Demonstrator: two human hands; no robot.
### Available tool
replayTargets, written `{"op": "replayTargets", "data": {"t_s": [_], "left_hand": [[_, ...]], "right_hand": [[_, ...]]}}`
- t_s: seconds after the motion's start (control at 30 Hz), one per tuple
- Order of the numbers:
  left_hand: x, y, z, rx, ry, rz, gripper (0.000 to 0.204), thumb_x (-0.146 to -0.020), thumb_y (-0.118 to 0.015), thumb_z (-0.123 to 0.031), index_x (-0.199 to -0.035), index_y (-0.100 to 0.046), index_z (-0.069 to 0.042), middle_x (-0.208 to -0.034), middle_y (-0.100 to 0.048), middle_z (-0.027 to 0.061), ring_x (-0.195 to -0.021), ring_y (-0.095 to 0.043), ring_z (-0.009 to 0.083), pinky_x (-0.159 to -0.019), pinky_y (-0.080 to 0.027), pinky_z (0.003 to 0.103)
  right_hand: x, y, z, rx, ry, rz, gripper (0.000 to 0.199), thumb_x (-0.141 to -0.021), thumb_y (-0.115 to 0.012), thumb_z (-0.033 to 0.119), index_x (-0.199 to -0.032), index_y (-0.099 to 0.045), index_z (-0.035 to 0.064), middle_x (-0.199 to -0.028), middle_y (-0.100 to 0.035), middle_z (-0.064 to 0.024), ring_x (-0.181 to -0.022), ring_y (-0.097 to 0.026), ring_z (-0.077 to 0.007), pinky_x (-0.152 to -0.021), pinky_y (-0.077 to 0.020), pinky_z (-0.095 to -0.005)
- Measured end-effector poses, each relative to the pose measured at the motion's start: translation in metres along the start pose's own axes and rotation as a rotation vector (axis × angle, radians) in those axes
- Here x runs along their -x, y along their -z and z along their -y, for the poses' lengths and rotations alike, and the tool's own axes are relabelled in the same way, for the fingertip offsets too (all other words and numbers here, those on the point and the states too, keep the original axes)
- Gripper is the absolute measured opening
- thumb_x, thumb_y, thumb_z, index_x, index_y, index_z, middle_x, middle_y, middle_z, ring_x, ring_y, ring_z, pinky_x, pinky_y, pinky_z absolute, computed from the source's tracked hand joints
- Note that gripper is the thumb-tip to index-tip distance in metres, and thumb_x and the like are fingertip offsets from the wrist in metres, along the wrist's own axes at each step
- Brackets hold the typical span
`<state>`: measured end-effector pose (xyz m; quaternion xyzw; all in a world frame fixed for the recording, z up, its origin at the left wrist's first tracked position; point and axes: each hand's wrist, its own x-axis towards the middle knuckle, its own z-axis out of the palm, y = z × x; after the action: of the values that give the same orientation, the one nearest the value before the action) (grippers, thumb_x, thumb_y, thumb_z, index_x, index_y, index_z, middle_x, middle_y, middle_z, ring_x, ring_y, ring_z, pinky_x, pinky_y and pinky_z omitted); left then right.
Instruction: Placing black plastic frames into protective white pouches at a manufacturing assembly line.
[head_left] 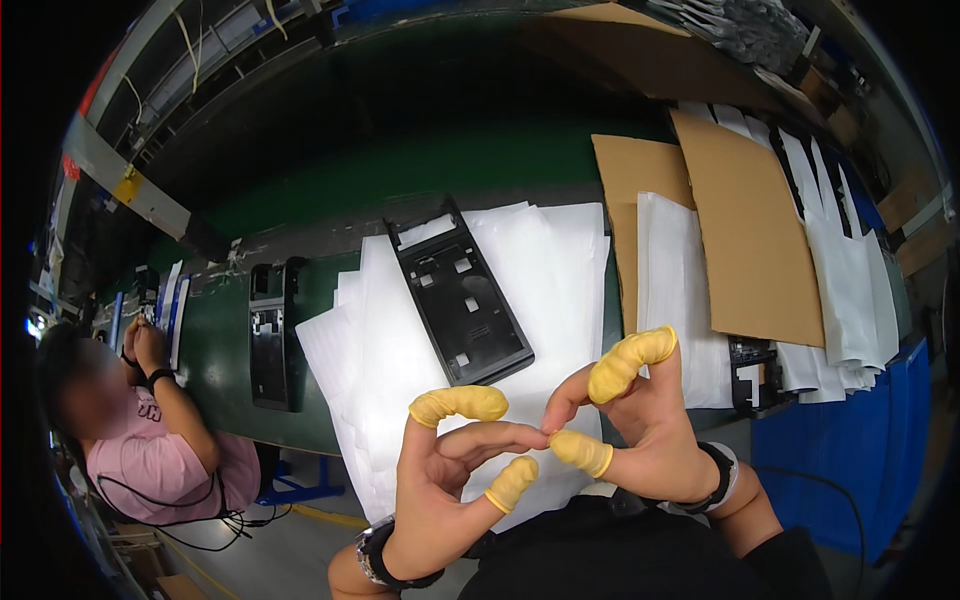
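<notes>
My left hand point(447, 470) and my right hand point(640, 425) hover close together above a stack of white foam sheets point(560, 270). Both wear yellow rubber finger cots on thumb and index finger. The fingertips meet in the middle; nothing is visibly held between them. A black plastic panel point(460, 295) with cut-outs lies face down on the sheets just beyond my hands. Each wrist carries a dark band.
A second black panel point(270, 335) lies on the green conveyor point(330, 190) to the left. Brown cardboard sheets point(750, 240) and more white sheets point(840, 280) are stacked to the right, with a small black part point(755, 375) beneath. A person in a pink shirt point(160, 450) works at far left.
</notes>
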<state>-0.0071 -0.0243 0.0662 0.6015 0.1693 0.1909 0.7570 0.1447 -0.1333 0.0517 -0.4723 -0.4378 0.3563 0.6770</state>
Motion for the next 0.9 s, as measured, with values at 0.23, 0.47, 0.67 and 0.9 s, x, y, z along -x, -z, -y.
{"op": "replayTargets", "data": {"t_s": [0.23,0.47,0.67,0.9], "left_hand": [[0.007,0.015,0.014,0.002,-0.049,-0.2,0.064,-0.079,-0.065,-0.007,-0.13,-0.027,-0.005,-0.123,-0.045,0.0234,-0.114,-0.048,0.0297,-0.091,-0.046,0.04],[0.014,0.036,0.029,0.117,0.118,-0.403,0.07,-0.081,-0.057,-0.014,-0.139,-0.018,-0.008,-0.131,-0.038,0.0248,-0.124,-0.039,0.0314,-0.1,-0.036,0.042],[-0.001,0.037,0.033,0.16,0.183,-0.204,0.069,-0.083,-0.058,-0.009,-0.14,-0.019,-0.006,-0.131,-0.038,0.0259,-0.123,-0.041,0.0308,-0.102,-0.034,0.039],[-0.003,0.033,0.041,0.199,-0.002,-0.335,0.059,-0.076,-0.065,0.008,-0.127,-0.037,0.008,-0.127,-0.046,0.0217,-0.11,-0.054,0.0224,-0.096,-0.045,0.032]], "right_hand": [[-0.023,0.002,-0.019,0.129,0.135,-0.16,0.047,-0.075,-0.063,-0.008,-0.103,-0.029,0.0075,-0.096,-0.04,-0.0063,-0.087,-0.059,-0.0176,-0.083,-0.0419,-0.031],[-0.03,0.001,-0.04,0.239,-0.199,-0.08,0.048,-0.077,-0.061,-0.005,-0.11,-0.028,0.0055,-0.089,-0.057,-0.006,-0.093,-0.057,-0.0127,-0.093,-0.0385,-0.0312],[-0.036,0.001,-0.043,0.196,-0.252,-0.122,0.049,-0.078,-0.06,-0.007,-0.112,-0.028,0.0058,-0.089,-0.056,-0.0069,-0.093,-0.057,-0.0137,-0.092,-0.0407,-0.0313],[-0.045,-0.01,-0.025,-0.028,-0.199,-0.139,0.069,-0.073,-0.069,-0.001,-0.122,-0.023,0.0107,-0.083,-0.06,-0.0116,-0.085,-0.059,-0.0211,-0.087,-0.0432,-0.0371]]}}
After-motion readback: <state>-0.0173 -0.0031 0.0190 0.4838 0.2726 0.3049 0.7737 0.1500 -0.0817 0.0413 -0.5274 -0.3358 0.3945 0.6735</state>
